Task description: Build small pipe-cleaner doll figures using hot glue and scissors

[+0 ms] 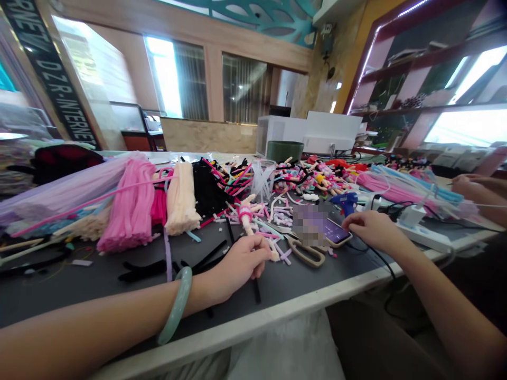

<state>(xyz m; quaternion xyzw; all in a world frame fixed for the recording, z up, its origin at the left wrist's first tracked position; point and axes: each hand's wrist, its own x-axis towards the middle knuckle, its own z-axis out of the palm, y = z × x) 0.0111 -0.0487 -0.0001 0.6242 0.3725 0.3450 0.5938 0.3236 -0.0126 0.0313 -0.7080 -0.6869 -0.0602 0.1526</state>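
My left hand (241,261), with a pale green bangle (176,306) on the wrist, is closed in a pinch above the table's front. A small cream fuzzy piece (274,252) pokes out at its fingertips. Just beyond it is a small pipe-cleaner doll (245,213) with a pink striped top. Fingers curled and pressed together, my right hand (368,228) is at the right edge of a phone (335,231); what they pinch, if anything, is hidden. A blue glue gun (345,201) lies just behind it. Scissors (307,256) rest between the hands.
Bundles of pink (129,211) and cream pipe cleaners (182,200) lie at left. A clear cup (262,179) and a pile of small dolls (317,177) stand behind. At right are a white power strip (423,232), cables and another person's hand (481,190).
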